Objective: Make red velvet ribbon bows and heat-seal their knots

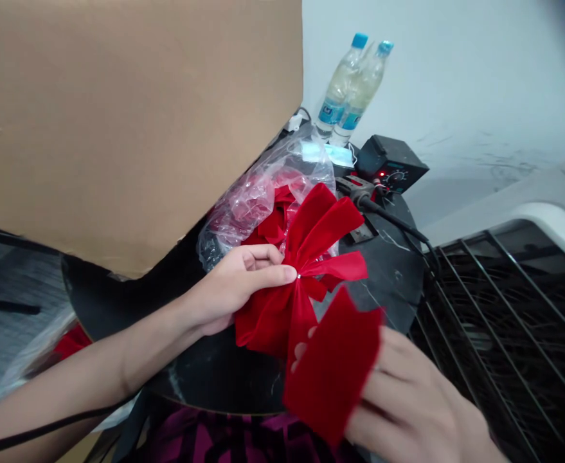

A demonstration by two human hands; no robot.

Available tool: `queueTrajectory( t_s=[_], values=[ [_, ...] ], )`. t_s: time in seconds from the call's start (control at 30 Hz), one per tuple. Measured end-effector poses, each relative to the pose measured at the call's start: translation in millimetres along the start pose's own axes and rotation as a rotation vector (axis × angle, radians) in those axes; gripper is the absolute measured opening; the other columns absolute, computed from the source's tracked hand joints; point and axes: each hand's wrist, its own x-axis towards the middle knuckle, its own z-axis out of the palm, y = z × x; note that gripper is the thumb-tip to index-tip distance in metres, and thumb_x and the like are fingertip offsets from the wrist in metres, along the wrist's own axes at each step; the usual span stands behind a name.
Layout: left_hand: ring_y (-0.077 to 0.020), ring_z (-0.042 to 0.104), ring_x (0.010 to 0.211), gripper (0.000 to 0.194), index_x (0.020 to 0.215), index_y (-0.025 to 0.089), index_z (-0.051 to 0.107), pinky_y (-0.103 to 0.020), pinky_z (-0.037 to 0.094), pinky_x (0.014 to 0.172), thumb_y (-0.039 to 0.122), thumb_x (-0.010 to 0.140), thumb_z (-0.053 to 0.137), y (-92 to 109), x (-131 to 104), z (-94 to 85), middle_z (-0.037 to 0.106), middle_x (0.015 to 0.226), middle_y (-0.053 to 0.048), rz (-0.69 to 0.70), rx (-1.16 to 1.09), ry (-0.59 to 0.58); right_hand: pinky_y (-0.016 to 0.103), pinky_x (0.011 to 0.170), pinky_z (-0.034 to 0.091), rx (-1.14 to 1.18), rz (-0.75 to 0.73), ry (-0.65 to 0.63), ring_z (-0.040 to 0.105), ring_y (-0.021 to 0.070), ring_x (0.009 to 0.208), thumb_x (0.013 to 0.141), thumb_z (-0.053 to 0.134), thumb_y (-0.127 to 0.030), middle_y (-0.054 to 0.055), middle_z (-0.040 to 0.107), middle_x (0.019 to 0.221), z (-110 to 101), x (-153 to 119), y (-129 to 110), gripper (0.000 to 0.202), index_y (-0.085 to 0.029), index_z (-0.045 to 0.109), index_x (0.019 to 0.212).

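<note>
Patterned purple cloth (243,437) is showing at the near edge of the worktop (215,379). Just beyond it on the right, the right hand (412,392) is reaching in behind a blurred tail (335,370) of the red bow (308,222); the ribbon is covering most of its fingers, so whether they are closing on it I cannot tell. The left hand (234,276) is gripping the bow at its middle, thumb and fingers pinching just beside the small shiny tie (299,276), and the bow is spreading its loops and tails above the worktop. To the right, a dark grille (494,308) is standing beside the worktop. Behind the bow, a clear bag (318,170) is lying with red ribbon (272,222) inside, and on the left a large cardboard sheet (132,116) is rising over the worktop. Farther back, a black cable (398,223) is running near a black box (393,161) whose red light is glowing. A pale blue mask (328,154) is lying in front of two bottles (352,90), which are standing side by side before the wall (465,77).
</note>
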Motion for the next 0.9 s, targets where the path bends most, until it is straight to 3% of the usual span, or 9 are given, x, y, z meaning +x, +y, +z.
queueTrajectory(
  t_s=[0.1,0.17,0.27,0.37,0.43,0.53,0.6,0.73,0.9],
  values=[
    [-0.0155,0.075,0.065,0.023,0.078,0.016,0.061,-0.025,0.062,0.070,0.021,0.082,0.083,-2.5,-1.5,4.0,0.075,0.069,-0.003,-0.045,-0.020,-0.028,0.032,0.096,0.062,-0.080,-0.201,-0.137,0.076,0.0205,0.100,0.103,0.047,-0.010,0.006,0.082,0.100,10.2,5.4,-8.0,0.031,-0.015,0.077,0.100],
    [-0.0192,0.078,0.070,0.025,0.080,0.017,0.058,-0.029,0.064,0.074,0.023,0.084,0.082,-5.8,-1.9,5.7,0.077,0.071,-0.005,-0.074,-0.027,-0.060,0.032,0.093,0.063,-0.125,-0.243,-0.168,0.076,0.0208,0.102,0.104,0.043,-0.009,0.008,0.081,0.103,15.3,8.0,-12.2,0.034,-0.013,0.077,0.105],
    [-0.0196,0.078,0.067,0.026,0.082,0.017,0.057,-0.027,0.063,0.065,0.026,0.086,0.080,-10.5,-1.8,4.7,0.079,0.075,-0.007,-0.115,-0.003,-0.104,0.029,0.093,0.062,-0.127,-0.228,-0.177,0.075,0.0170,0.102,0.106,0.042,-0.010,0.006,0.082,0.105,11.4,9.0,-20.4,0.037,-0.015,0.078,0.108],
    [-0.0197,0.078,0.066,0.025,0.085,0.018,0.056,-0.026,0.063,0.061,0.028,0.088,0.079,-11.4,-2.0,0.9,0.079,0.074,-0.008,-0.130,0.021,-0.109,0.026,0.105,0.057,-0.150,-0.213,-0.203,0.071,0.0141,0.117,0.108,0.050,-0.017,-0.003,0.076,0.127,-11.3,6.0,-24.4,0.029,-0.024,0.076,0.118],
    [-0.0205,0.078,0.068,0.024,0.085,0.018,0.055,-0.025,0.062,0.061,0.028,0.090,0.076,-10.1,-2.3,-1.3,0.078,0.072,-0.008,-0.123,0.016,-0.116,0.027,0.109,0.056,-0.172,-0.167,-0.151,0.068,0.0161,0.123,0.105,0.060,-0.024,-0.007,0.071,0.136,-30.1,3.6,-17.9,0.024,-0.031,0.074,0.122],
    [-0.0210,0.079,0.071,0.020,0.087,0.018,0.055,-0.026,0.062,0.064,0.027,0.092,0.073,-7.7,-2.2,-2.8,0.078,0.074,-0.008,-0.125,0.010,-0.138,0.033,0.098,0.061,-0.225,-0.118,-0.084,0.069,0.0237,0.121,0.101,0.065,-0.024,0.006,0.073,0.133,-45.1,5.7,4.1,0.032,-0.024,0.068,0.133],
    [-0.0193,0.078,0.069,0.017,0.090,0.018,0.057,-0.028,0.063,0.069,0.027,0.093,0.072,-6.9,-1.7,-2.8,0.078,0.075,-0.008,-0.135,0.006,-0.149,0.037,0.090,0.062,-0.303,-0.126,-0.059,0.072,0.0253,0.112,0.100,0.064,-0.020,0.009,0.075,0.127,-42.0,12.8,18.9,0.030,-0.022,0.068,0.131],
    [-0.0175,0.077,0.066,0.016,0.088,0.017,0.059,-0.029,0.064,0.072,0.025,0.093,0.071,-6.8,-0.5,-2.5,0.078,0.074,-0.008,-0.131,-0.031,-0.172,0.036,0.077,0.061,-0.365,-0.286,0.004,0.075,0.0225,0.091,0.104,0.054,-0.014,0.010,0.079,0.111,-24.6,29.6,30.9,0.020,-0.018,0.072,0.111],
    [-0.0191,0.078,0.069,0.020,0.085,0.016,0.059,-0.028,0.063,0.070,0.026,0.092,0.075,-6.4,-0.9,-4.9,0.079,0.074,-0.009,-0.143,0.005,-0.143,0.041,0.087,0.062,-0.338,-0.305,-0.060,0.074,0.0271,0.102,0.104,0.045,-0.009,0.016,0.077,0.118,-23.3,35.0,27.4,0.027,-0.012,0.071,0.111]
  ],
)
